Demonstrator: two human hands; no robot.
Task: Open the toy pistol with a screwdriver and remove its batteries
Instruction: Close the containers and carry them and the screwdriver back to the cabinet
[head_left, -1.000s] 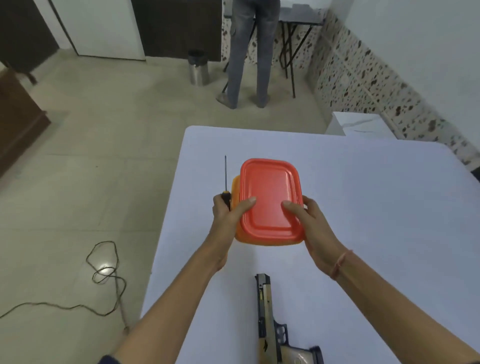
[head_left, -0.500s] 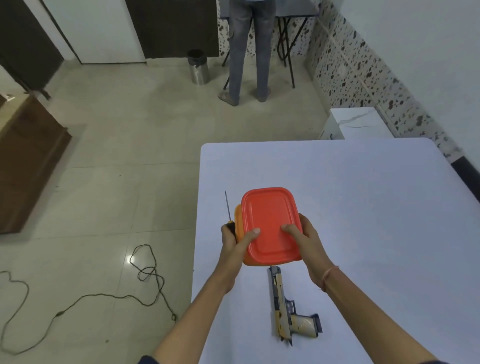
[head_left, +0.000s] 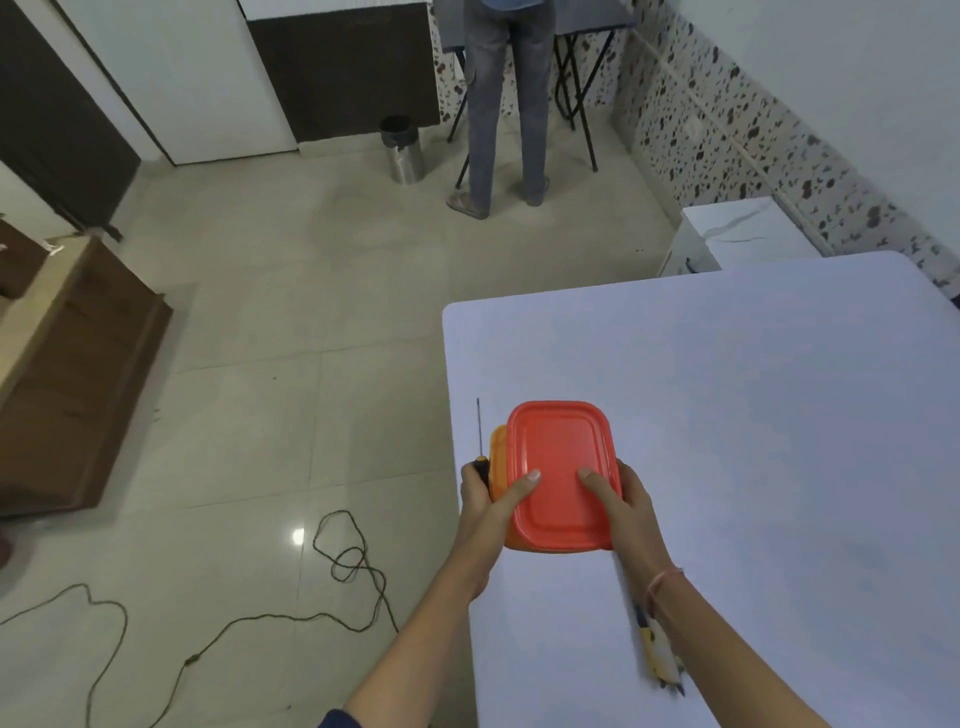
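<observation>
White plain tabletop (head_left: 753, 415) fills the lower right, its left edge running just outside the left hand's knuckles. Room: glossy beige floor tiles (head_left: 311, 312), white walls over a band of dark-speckled tile (head_left: 727, 119), brown wooden furniture (head_left: 78, 389) at far left. Counts beyond the fingertips: one round steel bin (head_left: 402, 150), one black-legged folding table (head_left: 576, 78), one standing person in grey trousers (head_left: 506, 104) seen from the waist down, one low white cabinet (head_left: 737, 236). One dark cord (head_left: 348, 561) loops on the floor left of the left wrist. At the hands: one rectangular orange plastic box (head_left: 498, 457) with one red lid (head_left: 561, 467), one thin-shafted screwdriver with a black and yellow handle (head_left: 479, 426), one tan and black toy pistol (head_left: 657, 649), one pink wristband (head_left: 662, 582). Left hand (head_left: 485, 506): fingers curled round the screwdriver handle against the box's left side, thumb flat on the lid, shaft pointing straight away past the fingertips. Right hand (head_left: 631, 512): thumb flat on the lid, fingers wrapped round the box's right side, their tips hidden. Cannot tell whether the box touches the table. Pistol lies on the table behind the right wrist, well back from the fingers, blurred and partly hidden by the forearm; neither hand touches it.
</observation>
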